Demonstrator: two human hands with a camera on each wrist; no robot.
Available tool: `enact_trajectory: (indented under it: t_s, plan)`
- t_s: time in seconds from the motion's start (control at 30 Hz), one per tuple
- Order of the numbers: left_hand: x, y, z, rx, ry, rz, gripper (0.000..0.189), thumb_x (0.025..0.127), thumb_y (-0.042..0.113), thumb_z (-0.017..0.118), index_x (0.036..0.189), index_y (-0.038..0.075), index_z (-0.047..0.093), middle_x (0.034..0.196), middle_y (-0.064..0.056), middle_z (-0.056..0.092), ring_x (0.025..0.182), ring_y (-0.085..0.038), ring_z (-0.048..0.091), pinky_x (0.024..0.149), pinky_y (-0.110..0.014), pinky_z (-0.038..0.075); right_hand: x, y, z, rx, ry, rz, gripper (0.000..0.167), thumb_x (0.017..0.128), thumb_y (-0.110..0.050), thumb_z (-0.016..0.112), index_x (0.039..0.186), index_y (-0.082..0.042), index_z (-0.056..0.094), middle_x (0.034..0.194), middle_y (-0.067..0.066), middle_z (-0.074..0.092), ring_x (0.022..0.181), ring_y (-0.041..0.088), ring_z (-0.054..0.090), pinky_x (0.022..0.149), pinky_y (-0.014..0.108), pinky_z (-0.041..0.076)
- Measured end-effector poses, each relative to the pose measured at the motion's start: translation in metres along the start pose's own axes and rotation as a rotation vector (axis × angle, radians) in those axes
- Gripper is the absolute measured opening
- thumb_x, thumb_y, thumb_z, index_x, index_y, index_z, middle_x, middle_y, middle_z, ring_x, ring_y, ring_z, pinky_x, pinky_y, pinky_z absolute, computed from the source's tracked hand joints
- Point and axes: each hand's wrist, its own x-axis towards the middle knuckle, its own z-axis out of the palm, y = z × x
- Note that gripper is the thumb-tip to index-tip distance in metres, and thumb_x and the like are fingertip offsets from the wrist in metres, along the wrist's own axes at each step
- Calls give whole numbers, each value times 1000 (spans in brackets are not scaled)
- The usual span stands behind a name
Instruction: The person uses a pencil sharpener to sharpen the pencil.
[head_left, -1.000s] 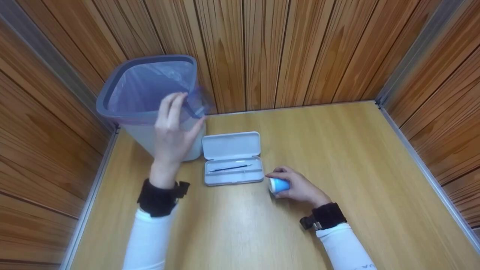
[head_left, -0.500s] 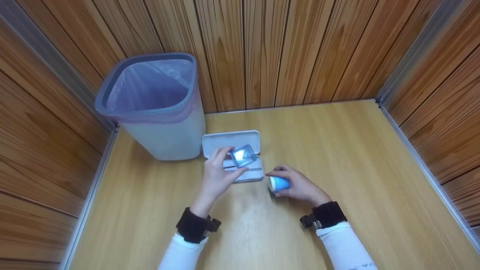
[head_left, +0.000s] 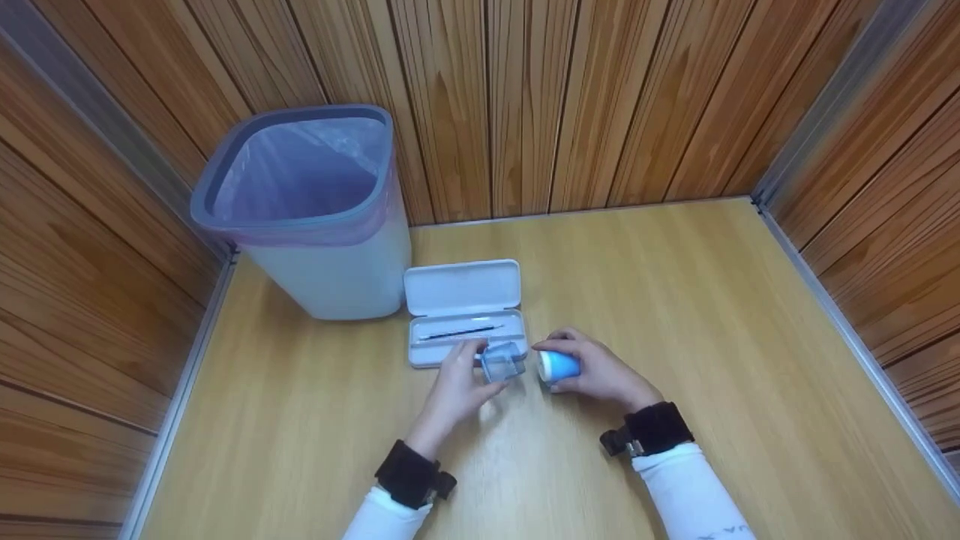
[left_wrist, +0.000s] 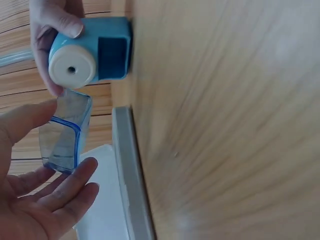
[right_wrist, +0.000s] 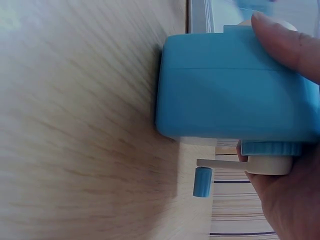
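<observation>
My left hand point(head_left: 455, 388) pinches a clear bluish shavings drawer point(head_left: 501, 361) between thumb and fingers, in front of an open pencil case. In the left wrist view the drawer point(left_wrist: 65, 140) looks see-through, with no shavings visible. My right hand point(head_left: 604, 371) grips a blue crank pencil sharpener point(head_left: 562, 365) on the table, its round cream face turned toward the left hand. A dark drawer slot point(left_wrist: 113, 57) gapes in the sharpener's front, close to the drawer. The right wrist view shows the sharpener's crank handle point(right_wrist: 202, 181) at its back.
The white pencil case point(head_left: 463, 289) lies lid up behind the left hand, with a thin dark pencil-like stick point(head_left: 459, 333) inside. At the back left stands a bin point(head_left: 330, 281) with a bag liner. Wooden panel walls point(head_left: 525, 105) enclose the table point(head_left: 675, 300).
My left hand has brought the drawer from beside the bin's rim, over the pencil case, to near the sharpener. The right hand and sharpener have stayed in place.
</observation>
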Motion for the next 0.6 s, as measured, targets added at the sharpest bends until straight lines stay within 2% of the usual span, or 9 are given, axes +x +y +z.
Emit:
enact_trajectory:
  t_s: [0.17, 0.33, 0.6]
  plan:
    - [0, 0, 10, -7, -65, -69, 63, 80, 20, 82, 130, 0, 51, 122, -14, 57, 111, -28, 57, 94, -37, 48, 0, 1, 1, 7, -5, 12, 58, 82, -16, 81, 134, -30, 61, 130, -4, 47, 119, 30, 46, 99, 53, 43]
    - [2, -1, 20, -10, -91, -72, 61, 80, 21, 82, 130, 0, 53, 121, -13, 60, 111, -26, 58, 95, -38, 48, 1, 2, 1, 1, 0, -11, 56, 82, -16, 80, 133, -30, 62, 129, -5, 47, 120, 28, 46, 99, 54, 42]
    - [5, -4, 27, -14, -85, -87, 62, 79, 16, 82, 131, 0, 53, 122, -13, 59, 112, -26, 58, 98, -39, 46, 0, 1, 0, 21, 6, -5, 54, 82, -17, 81, 131, -30, 63, 127, -9, 47, 120, 27, 46, 99, 54, 42]
